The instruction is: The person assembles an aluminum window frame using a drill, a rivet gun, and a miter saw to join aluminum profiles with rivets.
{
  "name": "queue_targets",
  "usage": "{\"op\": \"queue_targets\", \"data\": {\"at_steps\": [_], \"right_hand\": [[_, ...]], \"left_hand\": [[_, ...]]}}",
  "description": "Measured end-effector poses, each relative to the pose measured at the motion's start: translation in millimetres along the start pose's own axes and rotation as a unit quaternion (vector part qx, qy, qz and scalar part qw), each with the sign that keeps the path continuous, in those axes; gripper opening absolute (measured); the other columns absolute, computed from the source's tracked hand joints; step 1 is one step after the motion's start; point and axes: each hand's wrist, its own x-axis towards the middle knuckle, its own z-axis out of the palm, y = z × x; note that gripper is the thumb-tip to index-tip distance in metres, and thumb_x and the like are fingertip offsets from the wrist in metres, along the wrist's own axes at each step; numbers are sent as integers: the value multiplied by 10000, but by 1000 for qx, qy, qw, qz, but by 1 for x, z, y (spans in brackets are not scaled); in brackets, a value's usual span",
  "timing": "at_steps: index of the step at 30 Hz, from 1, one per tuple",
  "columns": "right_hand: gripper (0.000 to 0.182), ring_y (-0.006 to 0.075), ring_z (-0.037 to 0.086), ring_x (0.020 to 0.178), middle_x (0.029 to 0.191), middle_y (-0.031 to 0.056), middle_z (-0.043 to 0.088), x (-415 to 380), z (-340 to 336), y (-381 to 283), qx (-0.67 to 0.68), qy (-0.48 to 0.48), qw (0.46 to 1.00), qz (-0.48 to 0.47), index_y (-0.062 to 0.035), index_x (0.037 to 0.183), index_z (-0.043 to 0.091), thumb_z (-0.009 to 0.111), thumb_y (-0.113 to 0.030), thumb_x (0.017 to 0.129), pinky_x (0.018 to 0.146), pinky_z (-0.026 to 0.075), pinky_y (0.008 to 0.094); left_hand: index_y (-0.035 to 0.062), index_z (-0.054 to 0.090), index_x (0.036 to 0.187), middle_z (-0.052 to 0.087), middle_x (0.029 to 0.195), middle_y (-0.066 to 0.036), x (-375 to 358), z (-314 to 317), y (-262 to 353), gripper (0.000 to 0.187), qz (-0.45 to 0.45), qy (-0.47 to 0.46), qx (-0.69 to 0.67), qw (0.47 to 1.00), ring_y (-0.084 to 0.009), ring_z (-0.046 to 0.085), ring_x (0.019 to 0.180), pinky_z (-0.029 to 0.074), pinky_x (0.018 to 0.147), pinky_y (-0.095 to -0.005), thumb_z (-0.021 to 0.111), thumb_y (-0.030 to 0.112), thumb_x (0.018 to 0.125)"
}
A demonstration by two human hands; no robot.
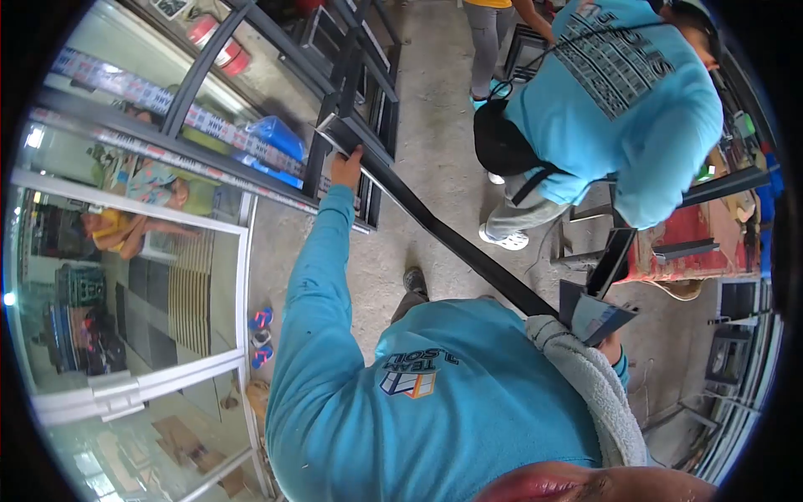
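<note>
A long dark metal profile (468, 251) slants across in front of my body, from the upper left down to my right side. My left hand (345, 170) is closed around its far end, beside the stacked dark frames. At the near end, close to my right shoulder, angled dark pieces (594, 311) meet the profile. My right hand (611, 346) shows just below these pieces and grips there, its fingers mostly hidden behind the metal. A white towel (585, 376) hangs over my right shoulder.
Dark window frames (360, 92) lean at the upper left, near glass panels with white frames (242, 284). A co-worker in a blue shirt (619, 84) stands at a red-topped bench (694, 238). Another person's grey-trousered legs (488, 50) are behind. Slippers (262, 339) lie on the floor.
</note>
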Motion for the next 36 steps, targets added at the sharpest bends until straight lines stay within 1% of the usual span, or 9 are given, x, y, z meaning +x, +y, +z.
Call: {"op": "queue_targets", "data": {"at_steps": [2,5,7,8,10,14,23,29,36], "right_hand": [[884,176,588,1021,1120,103,627,23,31,-9,-3,12,1000,8,72,1218,540,918,-361,546,894,430,293],[876,159,584,1011,1084,83,632,62,69,-17,-23,7,999,25,74,1180,554,922,-374,524,880,425,277],[815,148,584,965,1032,70,631,94,98,-19,-6,10,999,-30,62,1133,562,910,-379,543,847,431,273],[785,142,584,942,1006,64,630,111,113,-20,3,11,998,-58,56,1110,566,904,-381,552,831,434,271],[778,141,584,915,993,65,631,142,130,-30,-13,24,999,-17,54,1096,566,902,-389,552,815,436,269],[762,147,586,905,974,82,633,217,138,-32,-15,2,1000,-8,54,1062,564,890,-418,561,804,433,267],[718,170,556,827,896,98,590,364,125,-49,3,-46,998,-34,50,1017,537,884,-405,584,742,424,288],[538,211,534,755,855,113,523,429,116,-66,-25,-111,984,-140,48,956,489,800,-283,666,677,406,314],[384,225,541,733,836,132,528,473,126,-70,88,-72,991,-68,74,958,498,651,-226,773,663,409,307]], "left_hand": [[-68,638,1060,692,985,-207,39,17,-8,488,-49,-32,16,998,-313,659,939,476,839,-391,719,350,821],[-69,645,1022,693,928,-187,95,44,-16,454,-44,-64,-4,997,-318,658,870,482,780,-418,724,327,814],[-68,644,1012,693,892,-170,129,63,-10,414,-55,-92,56,993,-310,654,824,485,751,-421,721,290,818],[-57,631,1038,678,900,-144,148,75,-18,404,-60,-112,49,991,-270,641,805,494,709,-392,719,277,830],[-36,605,1090,648,914,-92,187,101,-35,389,-69,-149,34,986,-190,615,767,512,624,-335,716,252,853],[-43,540,1163,629,1046,-135,257,154,-45,376,-158,-140,23,977,-255,621,843,529,678,-390,669,173,884],[-66,514,1149,592,1076,-168,407,260,-54,362,-173,-157,70,970,-293,615,916,530,673,-420,663,104,866],[-100,544,1169,626,1070,-205,440,297,2,421,-188,-201,51,960,-282,654,830,534,563,-378,672,90,816],[-84,556,1066,608,981,-168,468,329,37,312,-175,-249,69,950,-273,631,753,540,593,-375,667,83,826]]}}
